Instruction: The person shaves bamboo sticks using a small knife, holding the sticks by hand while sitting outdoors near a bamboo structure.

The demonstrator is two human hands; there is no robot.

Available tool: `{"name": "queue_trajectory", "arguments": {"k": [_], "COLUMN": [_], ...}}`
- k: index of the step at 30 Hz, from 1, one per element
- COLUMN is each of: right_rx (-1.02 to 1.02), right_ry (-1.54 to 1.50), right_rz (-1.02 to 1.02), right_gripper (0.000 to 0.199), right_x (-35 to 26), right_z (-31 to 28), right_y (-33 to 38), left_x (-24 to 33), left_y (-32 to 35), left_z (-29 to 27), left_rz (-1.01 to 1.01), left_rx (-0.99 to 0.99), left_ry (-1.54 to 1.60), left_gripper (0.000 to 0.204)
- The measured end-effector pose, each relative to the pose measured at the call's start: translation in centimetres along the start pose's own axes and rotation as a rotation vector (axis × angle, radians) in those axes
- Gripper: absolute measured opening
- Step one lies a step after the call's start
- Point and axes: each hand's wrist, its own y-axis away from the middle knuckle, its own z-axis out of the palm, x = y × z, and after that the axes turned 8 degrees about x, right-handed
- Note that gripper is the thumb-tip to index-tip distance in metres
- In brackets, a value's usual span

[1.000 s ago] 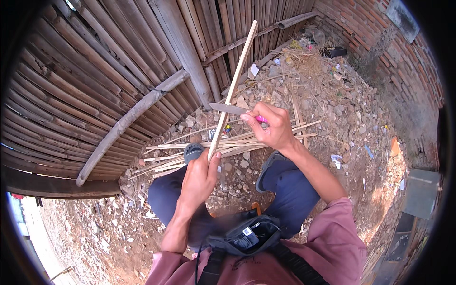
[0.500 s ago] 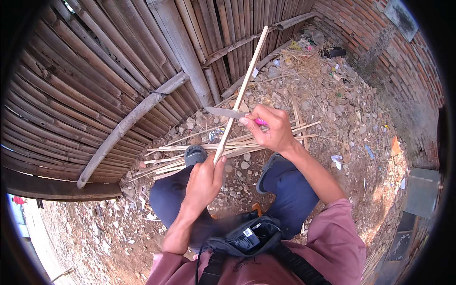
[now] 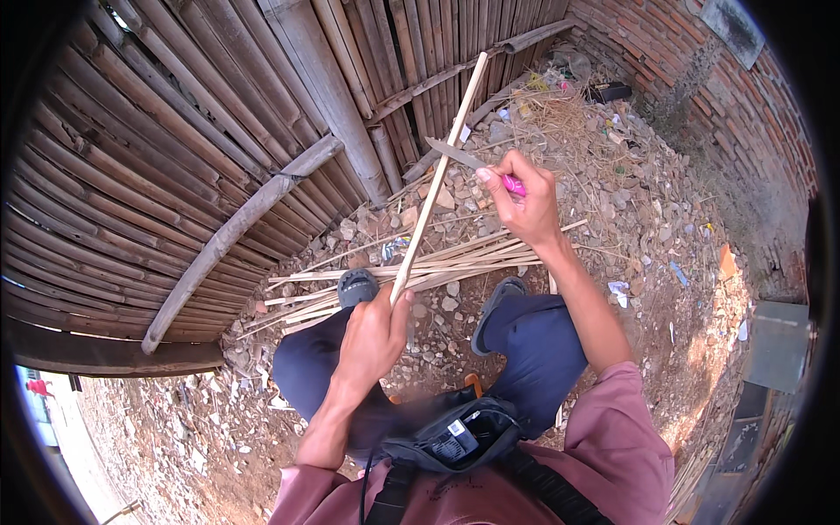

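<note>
A long pale bamboo strip (image 3: 428,210) slants up and away from my left hand (image 3: 374,337), whose fingers are closed round its near end. My right hand (image 3: 528,199) grips a knife (image 3: 458,155) by its pink handle. The blade points left and lies across the upper part of the strip, appearing to touch it. On the ground beyond my feet lies a loose pile of similar bamboo strips (image 3: 472,261), partly hidden by my left hand and the held strip.
A bamboo wall (image 3: 184,166) with a curved pole rises at the left. Stony ground (image 3: 647,236) strewn with litter and straw spreads ahead and right, up to a brick wall (image 3: 647,44). An open black pouch (image 3: 455,433) sits at my waist between my knees.
My right hand has moved the knife up and away along the strip, from about its middle toward its far end. The left hand keeps its hold, nearly still.
</note>
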Motion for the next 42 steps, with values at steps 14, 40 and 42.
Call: {"name": "queue_trajectory", "arguments": {"k": [14,40,42], "right_rx": [-0.06,0.116,0.053], "right_ry": [-0.086,-0.053,-0.063], "right_rz": [-0.052,0.087,-0.008], "right_gripper": [0.024,0.021,0.021], "right_x": [1.1,4.0,2.7], "right_z": [-0.9,-3.0,-2.2], "right_y": [-0.4,0.0,0.2], "left_x": [-0.2,0.2,-0.2], "left_y": [0.7,0.5,0.4], "left_z": [0.9,0.7,0.6], "left_rz": [0.15,0.099,0.089], "left_rx": [0.006,-0.111,-0.107], "left_ry": [-0.088,-0.023,0.029], "left_gripper": [0.022,0.027,0.028]}}
